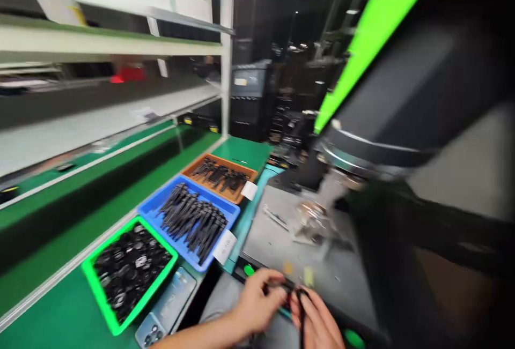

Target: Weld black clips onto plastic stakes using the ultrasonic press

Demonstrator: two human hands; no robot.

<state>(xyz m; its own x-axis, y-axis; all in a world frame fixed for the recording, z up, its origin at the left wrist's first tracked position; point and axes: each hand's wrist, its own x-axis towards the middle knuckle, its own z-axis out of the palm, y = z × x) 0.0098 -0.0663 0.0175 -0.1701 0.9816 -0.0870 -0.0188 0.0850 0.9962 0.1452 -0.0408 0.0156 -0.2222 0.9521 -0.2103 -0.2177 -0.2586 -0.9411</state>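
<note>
Close together at the lower middle of the head view, my two hands are over the front edge of a grey machine table. My left hand is closed, its thumb and fingers pinching a small black part. Curled beside it, my right hand grips a thin black strip that hangs down past the fingers. The strip's upper end is near the small part; blur hides whether they are joined.
To the left are a green tray of small black parts, a blue tray of long black pieces and an orange tray of black pieces. A phone lies beside them. A large dark machine rises on the right; green buttons line the table's front.
</note>
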